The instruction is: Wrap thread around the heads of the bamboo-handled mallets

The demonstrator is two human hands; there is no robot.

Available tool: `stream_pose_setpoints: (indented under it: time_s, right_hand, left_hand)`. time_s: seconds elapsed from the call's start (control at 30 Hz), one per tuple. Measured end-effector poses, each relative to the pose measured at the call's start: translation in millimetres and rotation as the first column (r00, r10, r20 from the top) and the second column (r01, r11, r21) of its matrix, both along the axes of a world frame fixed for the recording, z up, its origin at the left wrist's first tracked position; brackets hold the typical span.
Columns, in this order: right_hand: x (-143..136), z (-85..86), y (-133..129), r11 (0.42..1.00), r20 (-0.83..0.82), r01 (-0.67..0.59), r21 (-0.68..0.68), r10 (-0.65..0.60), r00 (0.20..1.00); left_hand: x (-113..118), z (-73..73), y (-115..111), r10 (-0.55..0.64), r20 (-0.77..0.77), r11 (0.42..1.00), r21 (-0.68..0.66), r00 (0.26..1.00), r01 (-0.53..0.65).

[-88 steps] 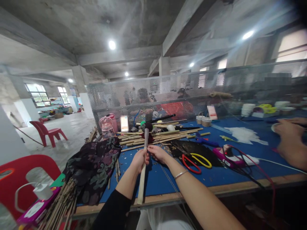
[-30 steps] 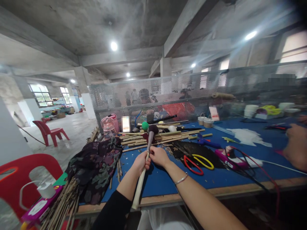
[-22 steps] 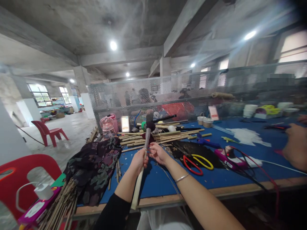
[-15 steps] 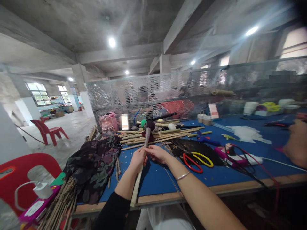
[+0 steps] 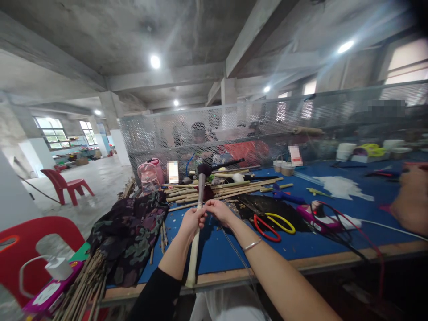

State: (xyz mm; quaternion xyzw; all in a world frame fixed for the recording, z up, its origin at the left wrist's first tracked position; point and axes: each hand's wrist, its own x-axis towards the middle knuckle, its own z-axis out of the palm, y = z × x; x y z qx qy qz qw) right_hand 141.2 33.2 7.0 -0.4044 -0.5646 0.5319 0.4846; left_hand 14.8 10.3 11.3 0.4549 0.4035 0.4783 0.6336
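Since a moment ago, the pale wooden stick with a dark round top [image 5: 194,256] has tipped slightly left. Left hand's [image 5: 192,222] grip is wrapped round it, right hand's [image 5: 218,211] pinched together beside it, over the blue-topped bench [image 5: 220,258]. Perforated metal screen's [image 5: 157,136] far side, red plastic chair [image 5: 71,183] left.

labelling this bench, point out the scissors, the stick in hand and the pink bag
scissors [image 5: 267,235]: head view, red handle
stick [image 5: 193,258]: head view, pale lower shaft
pink bag [image 5: 149,179]: head view, front
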Motion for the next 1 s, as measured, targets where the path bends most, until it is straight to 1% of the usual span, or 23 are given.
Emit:
stream_pose_setpoints:
  time_s: [0.1, 0.17, 0.23, 0.27, 0.3, 0.37, 0.4, 0.43, 0.47, 0.5, 0.53, 0.6, 0.63, 0.67, 0.73, 0.8, 0.87, 0.93, 1.0]
  right_hand:
    - [3, 0.7, 0, 0.990, -0.049, -0.132, -0.057, 0.129, 0.990]
    - [8, -0.1, 0, 0.971, -0.065, -0.225, -0.079, 0.221, 0.973]
    - [13, -2.6, 2, 0.965, -0.057, -0.244, -0.093, 0.239, 0.969]
    - [15, -4.1, 3, 0.970, -0.045, -0.221, -0.097, 0.218, 0.975]
    - [16, -5.6, 4, 0.977, -0.029, -0.187, -0.101, 0.185, 0.982]
    - [17, -7.7, 6, 0.988, 0.008, -0.110, -0.105, 0.112, 0.994]
    - [17, -8.2, 6, 0.991, 0.022, -0.086, -0.104, 0.089, 0.996]
    - [17, -8.3, 6, 0.992, 0.028, -0.074, -0.104, 0.077, 0.997]
    - [17, -8.2, 6, 0.992, 0.022, -0.078, -0.104, 0.080, 0.997]
    - [17, -8.0, 6, 0.990, 0.001, -0.097, -0.104, 0.098, 0.995]
    - [18, -7.8, 6, 0.986, -0.030, -0.130, -0.104, 0.127, 0.991]
    - [19, -7.8, 7, 0.971, -0.105, -0.209, -0.113, 0.198, 0.975]
    - [20, -7.9, 7, 0.960, -0.139, -0.246, -0.129, 0.229, 0.964]
    - [20, -8.1, 7, 0.949, -0.168, -0.278, -0.150, 0.253, 0.953]
    - [20, -8.3, 7, 0.932, -0.216, -0.316, -0.180, 0.276, 0.937]
    - [17, -7.7, 6, 0.930, -0.234, -0.324, -0.173, 0.281, 0.931]
    - [14, -6.6, 4, 0.939, -0.208, -0.310, -0.146, 0.278, 0.938]
    - [11, -5.8, 3, 0.958, -0.143, -0.258, -0.122, 0.240, 0.960]
    - [10, -5.6, 3, 0.979, -0.078, -0.179, -0.097, 0.172, 0.982]
  left_hand:
    - [2, 0.1, -1, 0.053, 0.010, 0.999, -0.014, 0.999, -0.052]
    - [4, -0.8, -3, 0.006, -0.035, 1.000, -0.006, 0.999, -0.007]
    - [5, -3.6, -4, -0.043, -0.148, 0.998, 0.047, 0.988, 0.051]
    - [5, -5.7, -4, -0.022, -0.223, 0.994, 0.099, 0.975, 0.045]
    - [5, -7.9, -3, 0.038, -0.297, 0.986, 0.163, 0.954, 0.011]
    - [4, -11.9, 0, 0.208, -0.411, 0.954, 0.286, 0.888, -0.092]
    - [2, -13.0, 1, 0.280, -0.438, 0.934, 0.331, 0.854, -0.137]
    - [1, -13.4, 3, 0.319, -0.448, 0.923, 0.348, 0.835, -0.165]
    - [0, -12.9, 4, 0.321, -0.445, 0.925, 0.337, 0.836, -0.176]
    - [-1, -11.7, 4, 0.295, -0.419, 0.937, 0.302, 0.859, -0.174]
    - [-2, -10.0, 4, 0.249, -0.364, 0.953, 0.256, 0.897, -0.161]
    - [-1, -6.0, 2, 0.135, -0.184, 0.980, 0.167, 0.974, -0.104]
    - [0, -4.3, 0, 0.082, -0.084, 0.987, 0.142, 0.993, -0.070]
    - [2, -3.1, -2, 0.036, 0.000, 0.991, 0.133, 0.999, -0.036]
    - [5, -2.6, -6, -0.034, 0.095, 0.993, 0.117, 0.995, 0.023]
    - [8, -4.1, -9, -0.068, 0.107, 0.995, 0.083, 0.992, 0.059]
    - [10, -6.6, -10, -0.060, 0.062, 0.998, 0.027, 0.996, 0.058]
    - [10, -8.8, -8, -0.003, -0.026, 1.000, -0.020, 1.000, 0.002]
    - [7, -9.9, -6, 0.090, -0.157, 0.996, 0.003, 0.984, -0.090]
